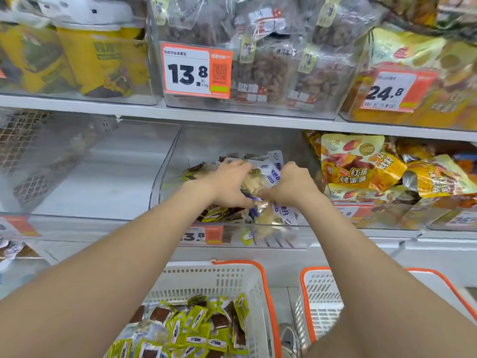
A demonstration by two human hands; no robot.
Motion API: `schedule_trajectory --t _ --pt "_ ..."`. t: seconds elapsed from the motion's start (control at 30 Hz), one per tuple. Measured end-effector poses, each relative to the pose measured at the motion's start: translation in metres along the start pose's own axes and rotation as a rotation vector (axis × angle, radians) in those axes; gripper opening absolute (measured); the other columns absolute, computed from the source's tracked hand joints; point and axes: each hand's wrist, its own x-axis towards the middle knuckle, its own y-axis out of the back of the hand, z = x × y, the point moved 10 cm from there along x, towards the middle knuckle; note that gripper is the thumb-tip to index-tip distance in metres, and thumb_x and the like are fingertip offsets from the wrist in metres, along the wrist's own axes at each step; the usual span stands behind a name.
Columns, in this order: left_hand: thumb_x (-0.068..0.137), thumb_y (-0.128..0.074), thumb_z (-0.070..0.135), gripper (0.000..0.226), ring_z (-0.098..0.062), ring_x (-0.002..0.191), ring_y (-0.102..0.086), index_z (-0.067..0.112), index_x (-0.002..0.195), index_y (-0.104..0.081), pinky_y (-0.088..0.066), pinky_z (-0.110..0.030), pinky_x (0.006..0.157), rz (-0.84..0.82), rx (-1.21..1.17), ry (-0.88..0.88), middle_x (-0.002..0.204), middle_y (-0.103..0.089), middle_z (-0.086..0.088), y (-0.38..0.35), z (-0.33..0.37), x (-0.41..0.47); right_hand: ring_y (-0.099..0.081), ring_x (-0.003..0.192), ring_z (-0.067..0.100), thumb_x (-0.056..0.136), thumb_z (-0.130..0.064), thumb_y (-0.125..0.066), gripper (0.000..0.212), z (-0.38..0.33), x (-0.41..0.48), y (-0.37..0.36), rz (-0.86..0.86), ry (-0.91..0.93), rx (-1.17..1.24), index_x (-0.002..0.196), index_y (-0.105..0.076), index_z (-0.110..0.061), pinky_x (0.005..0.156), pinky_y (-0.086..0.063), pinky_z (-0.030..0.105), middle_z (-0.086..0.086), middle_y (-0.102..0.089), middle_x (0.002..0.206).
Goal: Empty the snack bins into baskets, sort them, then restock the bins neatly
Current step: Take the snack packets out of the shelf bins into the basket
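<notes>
Clear bin [167,177]: L hand [227,180], R hand [287,184] clutch pkts [273,174]; two baskets [206,277] below.

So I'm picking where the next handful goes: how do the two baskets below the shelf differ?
The left basket holds a heap of yellow-green packets; the right basket shows only bare white mesh where visible. The left basket is mostly in view; the right basket is partly hidden behind the right arm. Both are white slotted plastic with orange rims, side by side.
</notes>
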Motion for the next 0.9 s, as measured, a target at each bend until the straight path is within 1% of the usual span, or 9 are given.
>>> schedule_trajectory --t 0.1,0.2,0.33,0.4,0.47,0.53,0.7,0.8,0.9 --pt "0.049 -0.088 0.074 0.139 -0.03 0.146 -0.038 0.034 0.161 -0.015 -0.04 -0.05 0.116 -0.076 -0.092 0.057 0.161 -0.031 -0.001 -0.015 -0.008 0.01 -0.065 0.105 0.027 0.068 -0.064 -0.086 0.089 0.0 0.003 -0.009 -0.092 0.016 0.048 0.129 -0.047 -0.013 0.083 -0.059 0.04 0.007 -0.059 0.12" --pt "0.046 -0.094 0.07 0.141 -0.032 0.136 -0.046 0.037 0.16 -0.018 -0.045 -0.047 0.111 -0.043 -0.067 0.064 0.146 -0.036 -0.003 -0.009 -0.005 0.009 -0.064 0.11 0.03 0.063 -0.056 -0.093 0.098 -0.005 0.003 -0.012 -0.086 0.042 0.036 0.138 -0.043 -0.015 0.082 -0.055 0.037 0.008 -0.058 0.126" --pt "0.054 -0.093 0.065 0.129 -0.028 0.127 -0.052 0.026 0.16 -0.03 -0.048 -0.04 0.105 -0.086 0.03 0.114 0.137 -0.045 -0.004 0.005 -0.009 0.001 -0.063 0.097 0.031 0.067 -0.035 -0.097 0.07 -0.006 0.002 -0.001 -0.014 0.054 0.026 0.116 -0.052 -0.013 0.071 -0.048 0.035 0.009 -0.061 0.115" --pt "0.053 -0.091 0.071 0.135 -0.028 0.132 -0.051 0.031 0.162 -0.022 -0.051 -0.043 0.105 -0.179 0.02 0.177 0.151 -0.041 -0.004 0.002 -0.018 -0.008 -0.063 0.092 0.031 0.065 -0.028 -0.097 0.062 -0.008 0.0 0.005 0.023 0.076 0.013 0.108 -0.054 -0.013 0.068 -0.049 0.035 0.008 -0.062 0.106" --pt "0.056 -0.091 0.07 0.139 -0.03 0.127 -0.056 0.043 0.163 -0.006 -0.062 -0.048 0.091 -0.296 -0.051 0.254 0.16 -0.033 -0.001 -0.012 -0.028 -0.024 -0.063 0.087 0.033 0.069 -0.02 -0.092 0.049 -0.013 -0.002 0.016 0.114 0.115 0.001 0.102 -0.057 -0.015 0.066 -0.048 0.035 0.008 -0.061 0.099" --pt "0.059 -0.092 0.062 0.138 -0.03 0.122 -0.06 0.047 0.162 -0.002 -0.065 -0.048 0.082 -0.291 -0.099 0.273 0.161 -0.034 0.0 -0.019 -0.035 -0.034 -0.064 0.085 0.035 0.075 -0.016 -0.083 0.034 -0.018 -0.004 0.03 0.234 0.165 0.036 0.101 -0.062 -0.021 0.065 -0.047 0.034 0.008 -0.064 0.095" --pt "0.076 -0.089 0.049 0.111 -0.023 0.147 -0.041 0.03 0.164 -0.024 -0.039 -0.035 0.117 -0.08 -0.068 0.088 0.166 -0.036 0.001 -0.007 -0.032 -0.042 -0.059 0.072 0.033 0.077 -0.007 -0.075 0.026 -0.018 -0.013 0.054 0.397 0.203 0.087 0.081 -0.054 -0.021 0.055 -0.041 0.033 0.006 -0.061 0.075" --pt "0.087 -0.082 0.039 0.094 -0.021 0.152 -0.034 0.027 0.163 -0.029 -0.03 -0.03 0.119 -0.052 -0.072 0.018 0.166 -0.035 0.001 -0.007 -0.021 -0.05 -0.059 0.074 0.035 0.076 -0.009 -0.077 0.029 -0.027 -0.029 0.062 0.47 0.289 0.036 0.089 -0.054 -0.022 0.055 -0.05 0.039 0.005 -0.064 0.076" --pt "0.084 -0.08 0.044 0.087 -0.024 0.149 -0.038 0.03 0.158 -0.037 -0.038 -0.033 0.115 0.015 -0.075 0.054 0.161 -0.044 -0.002 -0.008 -0.019 -0.05 -0.064 0.083 0.036 0.073 -0.002 -0.073 0.046 -0.033 -0.049 0.065 0.492 0.357 0.003 0.109 -0.059 -0.025 0.062 -0.054 0.042 0.006 -0.072 0.09"
